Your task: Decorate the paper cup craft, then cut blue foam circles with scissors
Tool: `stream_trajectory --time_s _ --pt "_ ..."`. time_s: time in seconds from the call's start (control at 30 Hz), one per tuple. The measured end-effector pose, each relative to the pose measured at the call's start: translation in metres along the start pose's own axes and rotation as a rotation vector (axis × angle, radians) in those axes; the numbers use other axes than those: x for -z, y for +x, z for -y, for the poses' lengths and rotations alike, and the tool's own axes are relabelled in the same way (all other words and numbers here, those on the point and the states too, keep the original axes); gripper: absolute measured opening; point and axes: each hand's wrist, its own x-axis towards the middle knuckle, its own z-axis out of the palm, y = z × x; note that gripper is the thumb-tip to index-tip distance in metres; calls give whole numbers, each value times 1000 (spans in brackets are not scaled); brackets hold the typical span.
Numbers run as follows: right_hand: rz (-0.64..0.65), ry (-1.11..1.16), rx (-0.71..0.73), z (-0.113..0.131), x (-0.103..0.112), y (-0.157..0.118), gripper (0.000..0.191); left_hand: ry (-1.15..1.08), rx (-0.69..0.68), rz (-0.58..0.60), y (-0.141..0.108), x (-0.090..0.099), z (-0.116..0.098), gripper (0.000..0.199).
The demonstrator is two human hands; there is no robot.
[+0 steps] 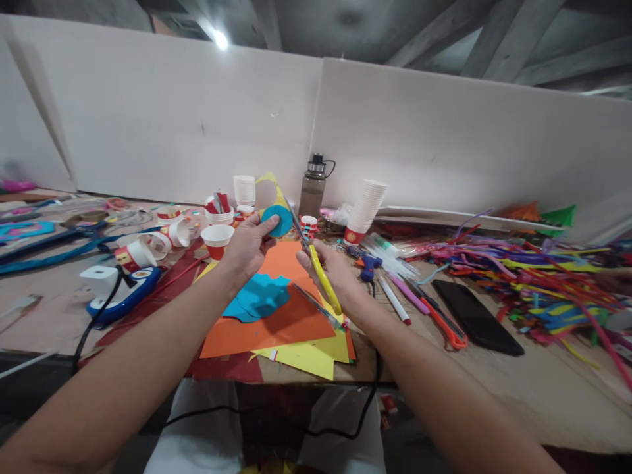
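Blue disc in left hand (scissors in right hand).

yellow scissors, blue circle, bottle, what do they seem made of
Yellow scissors: blades probably metal, greyish sheen; handle likely plastic, smooth, bright. Blue circle: probably paper or card, flat, matte, evenly coloured. Bottle: smoky see-through, perhaps plastic or glass.
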Motion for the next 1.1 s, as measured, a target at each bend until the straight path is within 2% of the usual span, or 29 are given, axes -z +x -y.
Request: stream_trajectory --time_s 0.17,0.33,0.77,1.1 --pt "49 62 9 1 5 0 35 69 -20 44 0 1 3 19" --pt "45 100 -7 -1 3 -1 33 82 0 80 -1 2 6 22" --pt "40 -40 28 -4 7 1 35 117 29 90 0 2 1 24" --pt "64 -46 9 -2 11 -1 38 206 60 164 5 9 -6 26"
